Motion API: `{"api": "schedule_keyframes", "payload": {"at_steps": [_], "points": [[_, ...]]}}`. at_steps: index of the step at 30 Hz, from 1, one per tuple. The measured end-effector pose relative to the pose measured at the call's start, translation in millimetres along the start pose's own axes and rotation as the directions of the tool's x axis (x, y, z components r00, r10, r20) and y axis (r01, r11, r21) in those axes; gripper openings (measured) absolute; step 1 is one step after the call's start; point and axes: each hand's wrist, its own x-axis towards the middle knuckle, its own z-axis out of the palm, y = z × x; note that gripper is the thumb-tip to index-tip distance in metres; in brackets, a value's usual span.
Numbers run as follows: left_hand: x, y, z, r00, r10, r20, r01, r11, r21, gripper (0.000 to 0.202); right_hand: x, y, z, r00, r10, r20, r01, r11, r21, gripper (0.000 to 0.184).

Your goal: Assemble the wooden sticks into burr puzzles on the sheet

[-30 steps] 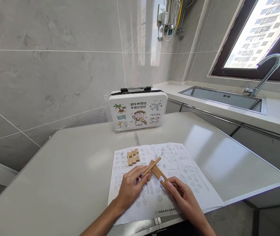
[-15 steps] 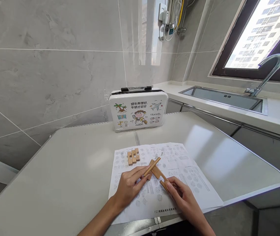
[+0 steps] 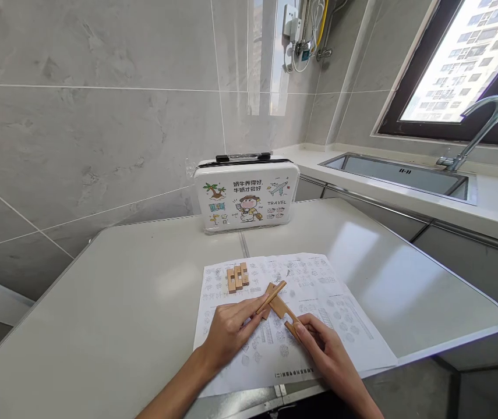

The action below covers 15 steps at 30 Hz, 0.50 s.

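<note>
Above the printed sheet, my left hand pinches a slim wooden puzzle piece, which slants up to the right. My right hand is closed on the near end of a notched wooden puzzle piece; an open notch shows beside the thumb. The two pieces cross each other, the slim one on top. Part of another wooden block shows beneath them, mostly hidden by the left fingers. Several more notched wooden pieces stand side by side on the sheet's far left part.
A white case with cartoon prints stands at the back of the white table, near the grey tiled wall. To the right, a counter holds a sink and a curved faucet. The table's near edge lies under the sheet.
</note>
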Motion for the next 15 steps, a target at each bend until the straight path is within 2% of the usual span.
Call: {"api": "schedule_keyframes", "payload": {"at_steps": [4, 10, 15], "points": [[-0.5, 1.6, 2.3, 1.0, -0.003, -0.007, 0.004, 1.0, 0.013, 0.053, -0.2, 2.4, 0.1, 1.0, 0.001, 0.002, -0.001, 1.0, -0.004, 0.045], [-1.8, 3.8, 7.6, 1.0, -0.013, -0.027, 0.015, 0.998, 0.062, 0.045, -0.5, 4.0, 0.7, 1.0, 0.001, 0.006, -0.001, 1.0, 0.001, 0.044], [-0.1, 4.0, 7.6, 0.998, 0.021, -0.061, -0.019, 0.999, 0.026, 0.048, -1.0, 4.2, 0.8, 1.0, -0.016, 0.009, 0.016, 1.0, -0.011, 0.045]]}}
